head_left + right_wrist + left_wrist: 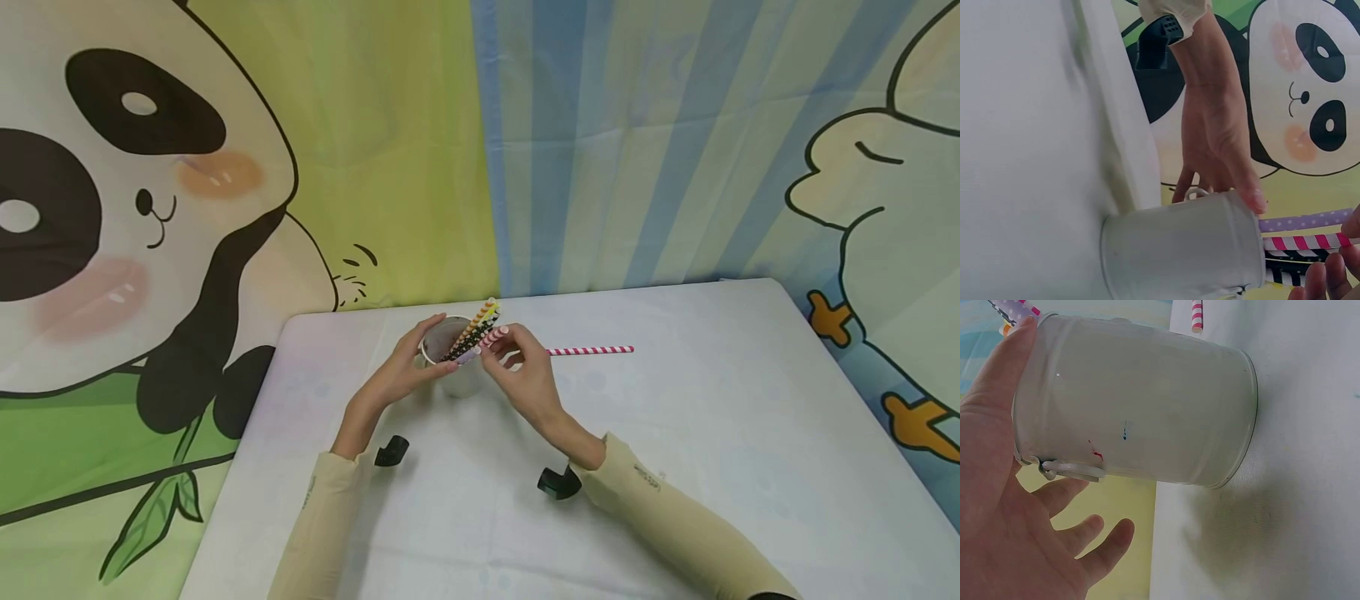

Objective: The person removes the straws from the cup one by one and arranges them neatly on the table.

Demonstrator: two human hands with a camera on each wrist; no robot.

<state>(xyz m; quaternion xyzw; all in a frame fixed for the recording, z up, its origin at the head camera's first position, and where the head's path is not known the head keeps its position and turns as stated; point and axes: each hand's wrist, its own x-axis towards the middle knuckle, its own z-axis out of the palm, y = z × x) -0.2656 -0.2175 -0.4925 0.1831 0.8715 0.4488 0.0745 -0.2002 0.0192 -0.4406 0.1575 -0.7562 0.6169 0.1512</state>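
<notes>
A small white metal bucket (461,385) is at the middle of the table, its mouth upward. My left hand (401,371) grips its rim, with the thumb (1007,369) on the near side and the other fingers spread round the far side. Several patterned paper straws (472,333) lean out of the mouth: orange-striped, yellow, black with dots, and a purple dotted one (1304,221). My right hand (525,371) pinches a pink-and-white striped straw (1300,242) whose lower end is in the bucket. I cannot tell if the bucket's base touches the table.
One red-and-white striped straw (592,351) lies on the white table (712,433), right of my right hand. Black camera mounts (558,483) sit at both wrists. Behind the table hangs a printed curtain (405,167) with a panda. A small ring handle (1196,194) sticks out from the bucket's side.
</notes>
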